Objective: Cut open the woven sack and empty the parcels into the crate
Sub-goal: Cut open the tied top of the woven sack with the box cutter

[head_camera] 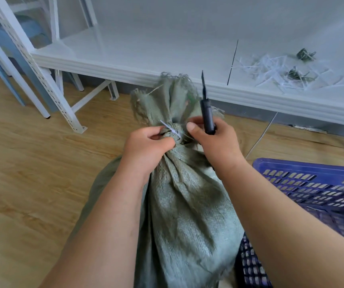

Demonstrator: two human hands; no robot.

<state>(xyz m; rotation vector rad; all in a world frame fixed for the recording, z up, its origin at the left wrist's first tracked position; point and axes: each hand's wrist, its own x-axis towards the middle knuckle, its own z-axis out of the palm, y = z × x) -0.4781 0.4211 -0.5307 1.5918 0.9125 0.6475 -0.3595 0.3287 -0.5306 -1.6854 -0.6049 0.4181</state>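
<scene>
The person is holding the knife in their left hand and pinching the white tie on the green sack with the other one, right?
Not quite. The head view shows the knife in the right hand, blade pointing up. It is the left hand that pinches the white tie at the neck of the green sack.

One head-worn view is given, aimed forward and steeply down from close above the sack (179, 183). The floor (31, 173) and a white table (146, 48) ahead are taken in.
</scene>
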